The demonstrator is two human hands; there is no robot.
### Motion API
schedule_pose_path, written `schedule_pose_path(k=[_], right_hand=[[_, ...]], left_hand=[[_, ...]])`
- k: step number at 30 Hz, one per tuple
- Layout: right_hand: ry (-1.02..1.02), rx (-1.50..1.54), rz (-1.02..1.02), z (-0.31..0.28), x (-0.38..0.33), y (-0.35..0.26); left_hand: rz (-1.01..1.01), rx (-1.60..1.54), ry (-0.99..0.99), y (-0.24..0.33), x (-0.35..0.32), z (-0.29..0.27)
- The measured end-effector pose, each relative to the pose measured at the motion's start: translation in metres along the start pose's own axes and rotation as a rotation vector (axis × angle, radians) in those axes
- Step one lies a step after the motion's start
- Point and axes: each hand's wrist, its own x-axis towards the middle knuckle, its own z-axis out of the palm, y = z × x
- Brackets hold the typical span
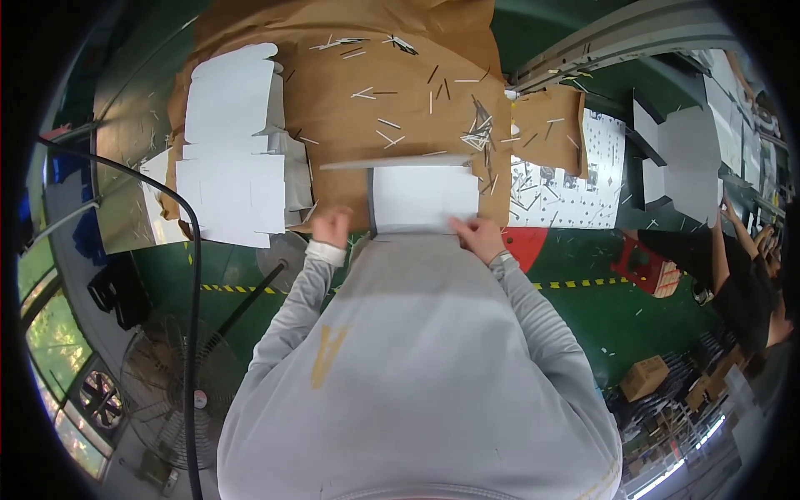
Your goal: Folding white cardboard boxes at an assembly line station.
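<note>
A white die-cut cardboard sheet [423,197] lies at the near edge of a table covered in brown paper [350,108]. My right hand [477,235] presses on the sheet's near right corner, fingers on the card. My left hand [332,225] is curled at the sheet's near left side, just beside its dark left edge; whether it grips the card is hidden. A grey flap [396,162] stands up along the sheet's far edge.
A stack of white flat box blanks [233,158] sits to the left. Thin scrap strips [479,129] litter the brown paper. Punched white sheets [567,179] lie to the right. Another person [746,275] works at the far right. A floor fan [175,392] stands lower left.
</note>
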Motion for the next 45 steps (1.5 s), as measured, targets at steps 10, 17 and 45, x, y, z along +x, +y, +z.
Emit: schedule_pose_path(k=[10, 17, 45], right_hand=[[-0.165, 0.218, -0.156, 0.021, -0.011, -0.047], [0.111, -0.361, -0.253, 0.015, 0.0, -0.051], [0.262, -0.345, -0.769, -0.025, 0.08, -0.049]], left_hand=[[0.184, -0.713, 0.034, 0.072, 0.074, -0.05], [0.071, -0.473, -0.117, 0.054, 0.057, -0.059], [0.203, -0.246, -0.348, 0.024, 0.113, 0.055]])
